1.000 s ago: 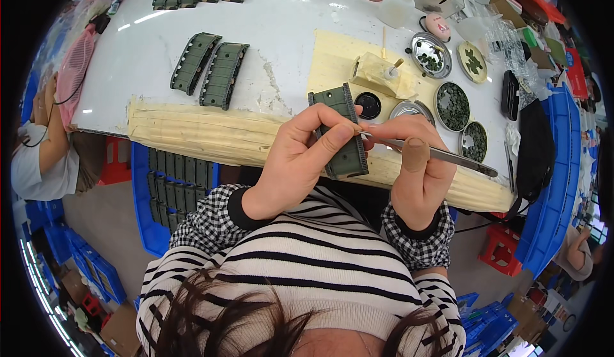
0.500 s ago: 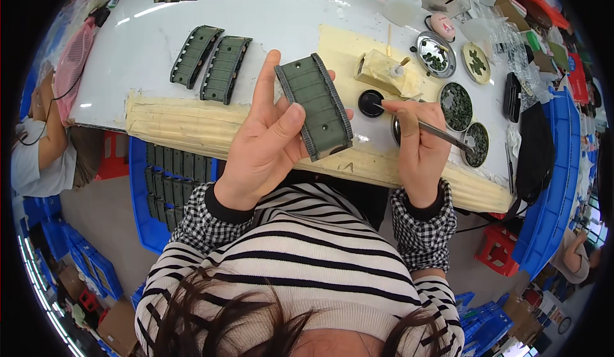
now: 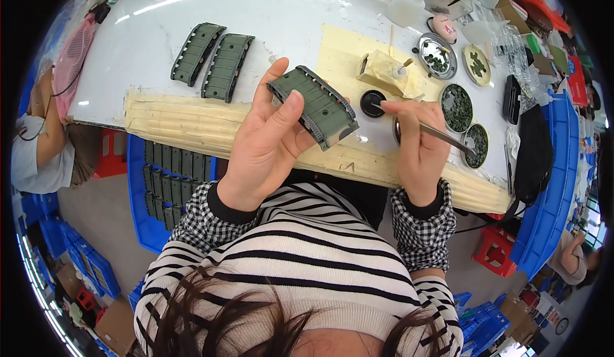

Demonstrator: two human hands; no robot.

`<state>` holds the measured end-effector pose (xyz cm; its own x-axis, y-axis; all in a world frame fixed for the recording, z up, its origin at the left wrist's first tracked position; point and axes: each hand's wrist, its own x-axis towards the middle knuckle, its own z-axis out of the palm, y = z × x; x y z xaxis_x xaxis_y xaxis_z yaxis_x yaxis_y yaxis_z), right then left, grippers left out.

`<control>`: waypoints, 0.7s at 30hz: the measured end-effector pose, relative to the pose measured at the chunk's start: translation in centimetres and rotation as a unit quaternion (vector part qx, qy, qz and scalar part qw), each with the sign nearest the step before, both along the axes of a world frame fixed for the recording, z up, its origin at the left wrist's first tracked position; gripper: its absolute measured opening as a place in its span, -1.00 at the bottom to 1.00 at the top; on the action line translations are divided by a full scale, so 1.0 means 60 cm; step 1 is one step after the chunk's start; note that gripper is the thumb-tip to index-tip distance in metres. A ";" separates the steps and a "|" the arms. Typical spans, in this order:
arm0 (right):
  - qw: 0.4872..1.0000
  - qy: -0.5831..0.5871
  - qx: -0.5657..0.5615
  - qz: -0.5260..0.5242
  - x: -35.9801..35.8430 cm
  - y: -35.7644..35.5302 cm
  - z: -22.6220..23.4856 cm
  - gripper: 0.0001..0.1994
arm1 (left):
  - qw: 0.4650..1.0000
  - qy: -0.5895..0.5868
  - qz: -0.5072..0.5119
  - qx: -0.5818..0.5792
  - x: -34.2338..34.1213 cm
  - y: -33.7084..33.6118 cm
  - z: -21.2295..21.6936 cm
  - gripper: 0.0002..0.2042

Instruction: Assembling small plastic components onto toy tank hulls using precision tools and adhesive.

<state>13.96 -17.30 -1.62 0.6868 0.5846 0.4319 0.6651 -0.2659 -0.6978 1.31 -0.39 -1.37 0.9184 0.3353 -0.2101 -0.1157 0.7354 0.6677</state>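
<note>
Dark green ribbed track piece (image 3: 314,104), a curved plastic strip with toothed edges, held up above the near edge of the white worktable (image 3: 141,50). Long axis runs from upper left to lower right, lower end tipped toward the right hand. Left hand (image 3: 268,143) carries it: thumb pressed on the ribbed face, fingers behind, palm up.

Right hand (image 3: 419,143) just beside it, fingers pinched together on a thin metal-handled brush (image 3: 435,130); its tip points left at a small round black pot (image 3: 372,103), which sits between the two hands. Brush tip is near the piece's lower right end, apart from it.

Further out: two more track pieces (image 3: 211,56) flat on the table, well left; dishes of small green parts (image 3: 457,104) to the right.
</note>
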 end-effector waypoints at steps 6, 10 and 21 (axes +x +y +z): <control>0.987 0.016 0.133 0.087 -0.030 -0.010 0.053 -0.77 | 0.999 0.000 0.019 -0.043 0.004 -0.003 0.000 -0.60; 0.976 0.090 0.132 0.150 -0.059 -0.003 0.055 -0.76 | 0.998 -0.004 0.016 -0.055 0.007 -0.011 0.005 -0.63; 0.981 0.058 0.104 0.151 -0.066 0.003 0.046 -0.81 | 0.998 -0.012 0.030 -0.055 0.006 -0.019 0.003 -0.63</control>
